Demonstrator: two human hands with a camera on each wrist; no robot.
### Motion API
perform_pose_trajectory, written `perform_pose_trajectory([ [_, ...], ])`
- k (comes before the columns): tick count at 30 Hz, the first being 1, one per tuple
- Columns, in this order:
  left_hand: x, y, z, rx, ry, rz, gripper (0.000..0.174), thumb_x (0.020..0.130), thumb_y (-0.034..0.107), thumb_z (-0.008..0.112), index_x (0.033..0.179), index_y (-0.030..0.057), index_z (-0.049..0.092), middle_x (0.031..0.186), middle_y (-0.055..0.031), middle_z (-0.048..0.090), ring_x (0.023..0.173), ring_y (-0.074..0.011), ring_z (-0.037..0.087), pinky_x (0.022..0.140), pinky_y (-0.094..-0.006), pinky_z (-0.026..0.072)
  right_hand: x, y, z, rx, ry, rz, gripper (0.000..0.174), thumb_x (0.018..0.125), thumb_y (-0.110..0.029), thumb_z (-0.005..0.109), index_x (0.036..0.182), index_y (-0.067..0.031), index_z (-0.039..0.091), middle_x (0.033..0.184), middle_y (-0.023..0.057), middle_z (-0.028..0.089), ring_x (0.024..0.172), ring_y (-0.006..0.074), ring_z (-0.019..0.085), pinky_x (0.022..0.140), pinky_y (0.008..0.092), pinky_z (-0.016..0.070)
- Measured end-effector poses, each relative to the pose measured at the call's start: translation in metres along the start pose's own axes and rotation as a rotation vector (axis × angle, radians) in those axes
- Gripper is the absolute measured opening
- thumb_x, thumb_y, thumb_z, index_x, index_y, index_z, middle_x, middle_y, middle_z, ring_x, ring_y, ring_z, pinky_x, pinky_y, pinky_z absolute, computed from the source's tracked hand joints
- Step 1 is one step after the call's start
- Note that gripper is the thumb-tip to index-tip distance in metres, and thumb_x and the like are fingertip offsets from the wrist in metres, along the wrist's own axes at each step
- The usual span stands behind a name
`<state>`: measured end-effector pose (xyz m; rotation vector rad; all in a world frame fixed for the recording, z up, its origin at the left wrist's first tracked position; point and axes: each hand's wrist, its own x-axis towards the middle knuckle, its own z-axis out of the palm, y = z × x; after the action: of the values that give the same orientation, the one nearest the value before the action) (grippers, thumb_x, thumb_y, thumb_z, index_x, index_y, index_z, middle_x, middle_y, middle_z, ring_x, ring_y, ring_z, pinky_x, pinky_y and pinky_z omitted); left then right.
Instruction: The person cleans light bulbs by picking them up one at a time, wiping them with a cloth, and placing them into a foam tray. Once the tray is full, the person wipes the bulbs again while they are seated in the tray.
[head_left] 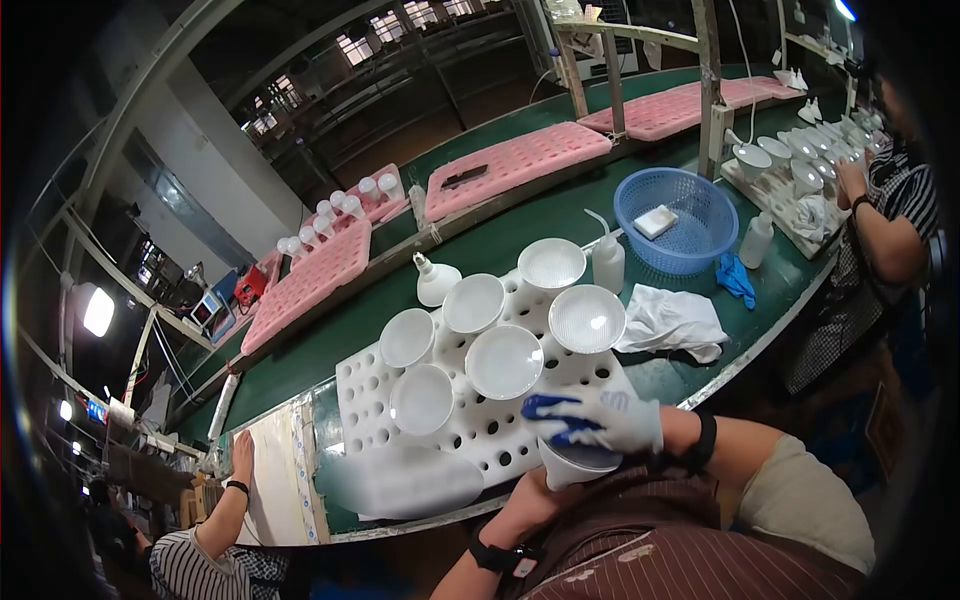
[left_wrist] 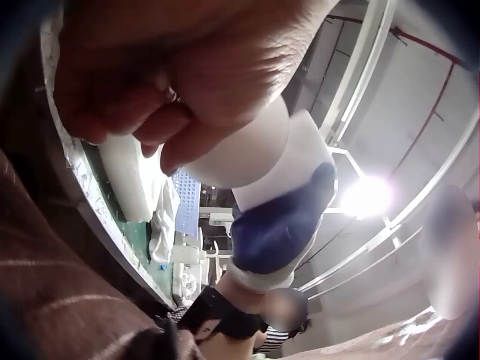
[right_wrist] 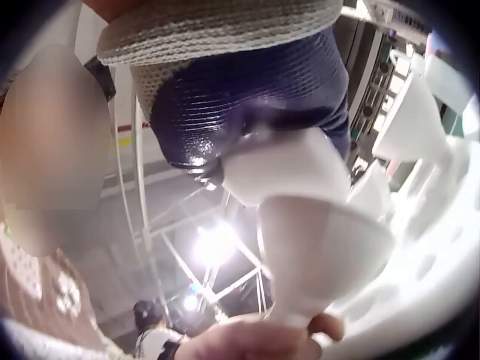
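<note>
My bare left hand (head_left: 535, 502) grips a white reflector lamp (head_left: 566, 472) by its narrow base end, near the table's front edge. The lamp's wide face points up toward my right hand (head_left: 602, 420), which wears a white knit glove with a blue coated palm. In the right wrist view, the gloved fingers curl round a white pad-like piece (right_wrist: 289, 166) right at the lamp's rim; I cannot tell its exact kind. Close by, several similar lamps (head_left: 503, 362) stand face up in a white foam board (head_left: 365, 425) with rows of holes.
A lamp (head_left: 436, 280) with its base upward stands behind the board. To the right are a squeeze bottle (head_left: 608, 264), a white cloth (head_left: 672, 322), a blue basket (head_left: 640, 240) and a blue glove (head_left: 736, 280). Pink trays (head_left: 515, 170) line the back. People work at both sides.
</note>
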<state>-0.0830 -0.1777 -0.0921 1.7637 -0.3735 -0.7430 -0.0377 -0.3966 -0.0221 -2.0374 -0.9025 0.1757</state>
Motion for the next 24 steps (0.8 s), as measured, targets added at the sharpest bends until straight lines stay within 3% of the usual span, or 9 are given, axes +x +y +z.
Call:
perform_pose_trajectory([
  [3, -0.007, 0.017, -0.002, -0.068, 0.034, -0.008, 0.032, 0.084, 0.012, 0.07, 0.114, 0.0021, 0.062, 0.105, -0.007, 0.068, 0.097, -0.014, 0.062, 0.082, -0.0286, 0.0494, -0.006, 0.025, 0.001, 0.383, 0.066, 0.252, 0.043, 0.097, -0.028, 0.051, 0.137, -0.0114, 0.049, 0.135, 0.0144, 0.051, 0.125, 0.0319, 0.047, 0.105, 0.0409, 0.0367],
  [7, 0.0, 0.003, -0.005, -0.089, 0.197, 0.239, 0.031, 0.083, 0.008, 0.072, 0.113, 0.0031, 0.063, 0.094, -0.0022, 0.068, 0.083, -0.0115, 0.062, 0.073, -0.0267, 0.0501, -0.025, -0.002, 0.004, -0.123, 0.236, 0.066, 0.045, 0.093, -0.031, 0.057, 0.134, -0.0127, 0.052, 0.132, 0.0154, 0.053, 0.119, 0.0339, 0.05, 0.103, 0.0426, 0.0381],
  [8, -0.006, 0.019, -0.007, -0.177, 0.14, -0.032, 0.028, 0.084, 0.009, 0.071, 0.11, 0.0036, 0.063, 0.084, 0.0002, 0.066, 0.069, -0.0077, 0.057, 0.058, -0.0242, 0.0463, -0.028, -0.012, 0.002, -0.232, 0.218, 0.0, 0.047, 0.09, -0.031, 0.059, 0.134, -0.014, 0.052, 0.134, 0.0148, 0.051, 0.119, 0.0348, 0.049, 0.103, 0.0436, 0.0378],
  [9, -0.004, 0.02, -0.011, -0.166, 0.086, -0.206, 0.03, 0.085, 0.01, 0.069, 0.114, 0.0014, 0.064, 0.105, -0.0058, 0.068, 0.094, -0.0128, 0.062, 0.082, -0.0274, 0.0493, -0.03, -0.021, 0.001, -0.34, 0.2, -0.062, 0.05, 0.088, -0.031, 0.062, 0.134, -0.0152, 0.052, 0.136, 0.0143, 0.049, 0.119, 0.0356, 0.049, 0.103, 0.0445, 0.0374],
  [11, -0.001, 0.01, -0.005, -0.186, 0.098, -0.054, 0.026, 0.083, 0.01, 0.072, 0.107, 0.0046, 0.063, 0.079, 0.0007, 0.064, 0.062, -0.0058, 0.054, 0.053, -0.0224, 0.0421, -0.028, -0.026, -0.001, -0.408, 0.14, -0.044, 0.053, 0.085, -0.03, 0.064, 0.135, -0.0171, 0.051, 0.141, 0.0134, 0.045, 0.12, 0.0369, 0.048, 0.103, 0.0447, 0.0368],
  [15, -0.004, 0.014, -0.01, -0.171, 0.112, 0.052, 0.026, 0.082, 0.01, 0.073, 0.105, 0.005, 0.063, 0.078, 0.0006, 0.063, 0.062, -0.0066, 0.054, 0.053, -0.0228, 0.0425, -0.023, 0.018, -0.001, -0.13, 0.205, 0.015, 0.044, 0.091, -0.024, 0.058, 0.134, -0.0134, 0.052, 0.13, 0.0148, 0.054, 0.115, 0.0349, 0.052, 0.102, 0.0444, 0.0387],
  [18, -0.009, 0.012, -0.025, -0.252, 0.192, -0.127, 0.028, 0.081, 0.01, 0.074, 0.106, 0.0051, 0.063, 0.08, -0.0008, 0.064, 0.064, -0.007, 0.055, 0.054, -0.0227, 0.043, -0.041, 0.056, 0.01, 0.11, 0.161, 0.23, 0.041, 0.093, -0.021, 0.056, 0.132, -0.0095, 0.053, 0.124, 0.0138, 0.057, 0.114, 0.0328, 0.053, 0.099, 0.0409, 0.0412],
  [21, -0.016, 0.013, -0.039, 0.123, 0.265, -0.007, 0.046, 0.083, 0.03, 0.071, 0.113, -0.0024, 0.058, 0.088, -0.0114, 0.068, 0.077, -0.0247, 0.064, 0.068, -0.0353, 0.049, -0.044, 0.025, -0.008, 0.585, 0.329, 0.373, 0.039, 0.092, -0.021, 0.06, 0.126, -0.0041, 0.057, 0.119, 0.011, 0.062, 0.112, 0.0273, 0.054, 0.099, 0.0373, 0.041],
  [24, -0.033, 0.052, -0.044, 0.432, 0.298, -0.055, 0.049, 0.085, 0.034, 0.066, 0.114, -0.0033, 0.056, 0.09, -0.0206, 0.067, 0.083, -0.0365, 0.064, 0.075, -0.0413, 0.0485, -0.047, 0.025, -0.018, 0.47, 0.415, 0.277, 0.033, 0.092, -0.019, 0.06, 0.122, -0.0041, 0.06, 0.113, 0.0037, 0.06, 0.091, 0.0096, 0.055, 0.08, 0.0251, 0.0477],
])
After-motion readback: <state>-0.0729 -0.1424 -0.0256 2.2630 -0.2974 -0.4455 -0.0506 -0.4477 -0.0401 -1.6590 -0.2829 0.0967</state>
